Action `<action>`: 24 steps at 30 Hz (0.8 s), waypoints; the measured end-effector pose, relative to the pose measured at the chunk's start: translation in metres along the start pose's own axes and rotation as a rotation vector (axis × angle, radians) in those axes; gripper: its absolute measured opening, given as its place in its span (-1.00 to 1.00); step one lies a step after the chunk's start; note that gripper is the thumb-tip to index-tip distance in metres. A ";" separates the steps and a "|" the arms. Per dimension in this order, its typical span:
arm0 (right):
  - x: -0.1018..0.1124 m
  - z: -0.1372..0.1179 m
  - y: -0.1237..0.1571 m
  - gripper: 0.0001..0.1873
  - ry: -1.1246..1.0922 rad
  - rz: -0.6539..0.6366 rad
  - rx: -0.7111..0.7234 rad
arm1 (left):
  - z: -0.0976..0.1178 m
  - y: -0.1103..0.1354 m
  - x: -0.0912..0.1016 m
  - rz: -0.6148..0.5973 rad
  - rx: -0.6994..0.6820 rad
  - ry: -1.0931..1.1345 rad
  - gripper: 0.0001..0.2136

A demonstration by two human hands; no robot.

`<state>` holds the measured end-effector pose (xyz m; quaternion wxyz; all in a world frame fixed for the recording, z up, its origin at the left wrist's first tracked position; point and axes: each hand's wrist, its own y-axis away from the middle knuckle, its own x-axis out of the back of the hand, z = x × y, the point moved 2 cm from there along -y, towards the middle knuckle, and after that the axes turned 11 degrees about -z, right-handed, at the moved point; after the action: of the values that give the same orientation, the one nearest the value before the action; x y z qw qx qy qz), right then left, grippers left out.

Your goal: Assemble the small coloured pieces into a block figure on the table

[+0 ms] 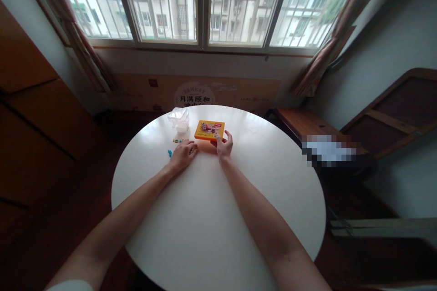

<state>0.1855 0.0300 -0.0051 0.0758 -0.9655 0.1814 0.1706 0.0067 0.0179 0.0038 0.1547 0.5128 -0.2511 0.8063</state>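
Observation:
My right hand (224,146) grips the right side of a flat yellow-and-orange box (209,131), thumb on top and fingers beneath. The box is tilted above the white table, its printed lid facing up. To its left, my left hand (185,153) rests low at the tabletop with the fingers curled together. Small pieces show in part at its fingertips, too small to name. Just beyond that hand lie a few small green and yellow wrapped-looking items (178,141). Some small blue items (170,153) lie on its left side.
Clear plastic containers (179,119), apparently stacked, stand near the far left edge of the round white table (218,218). Past the table, a large printed cardboard panel (246,93) leans under the barred window. A wooden bench or chair (300,122) is at the right.

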 end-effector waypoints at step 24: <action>0.002 -0.003 0.001 -0.40 -0.084 0.057 0.000 | -0.055 -0.023 0.004 -0.179 0.346 -0.064 -0.37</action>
<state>0.1880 0.0278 -0.0029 0.0787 -0.9520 0.2053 0.2129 -0.0248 0.0679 -0.0066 0.1272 0.5773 -0.0669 0.8038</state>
